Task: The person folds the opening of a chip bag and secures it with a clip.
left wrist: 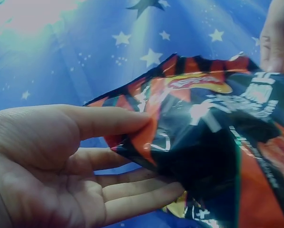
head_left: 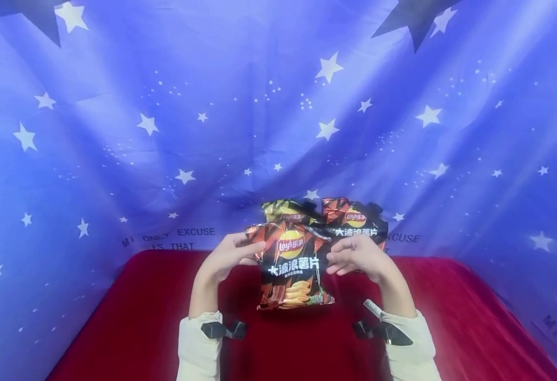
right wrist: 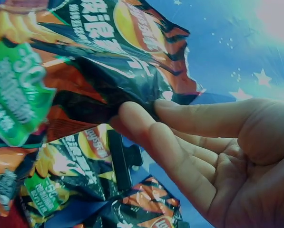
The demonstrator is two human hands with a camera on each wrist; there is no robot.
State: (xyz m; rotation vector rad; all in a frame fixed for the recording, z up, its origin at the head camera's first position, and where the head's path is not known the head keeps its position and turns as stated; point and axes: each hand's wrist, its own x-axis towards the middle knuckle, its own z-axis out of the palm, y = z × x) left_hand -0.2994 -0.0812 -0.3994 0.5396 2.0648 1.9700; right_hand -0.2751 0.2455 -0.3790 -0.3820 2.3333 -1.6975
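Head view: our left hand (head_left: pixel 228 254) and right hand (head_left: pixel 364 255) hold a glossy orange-and-black foil bag (head_left: pixel 291 272). Our fingers (right wrist: pixel 165 142), partly closed, pinch its sides.

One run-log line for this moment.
left hand: pinches front chip bag | right hand: pinches opposite edge | behind: yellow-black bag, orange-black bag

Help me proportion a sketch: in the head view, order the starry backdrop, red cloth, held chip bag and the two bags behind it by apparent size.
1. Starry backdrop
2. Red cloth
3. Held chip bag
Last, unranked: yellow bag, rear red bag; both are partly hidden.
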